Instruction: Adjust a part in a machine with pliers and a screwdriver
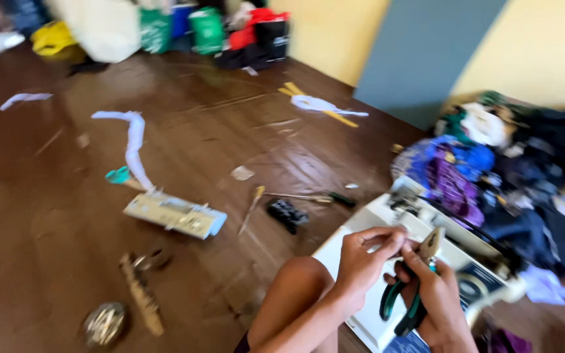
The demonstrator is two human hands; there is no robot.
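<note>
A: What do the hands hold?
B: Right hand (436, 297) grips green-handled pliers (408, 297); left hand (364, 258) pinches at their tip, over a white machine (377, 219).
A: Free space?
B: Wooden floor (47, 216) opens leftward; clothes pile (531, 170) crowds the right.

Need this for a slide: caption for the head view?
Left hand and right hand work green-handled pliers over a white machine on a wooden floor.

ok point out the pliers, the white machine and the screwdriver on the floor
pliers (405, 308), head view, green handles
white machine (387, 216), head view, top left edge
screwdriver (308, 197), head view, shaft
</note>
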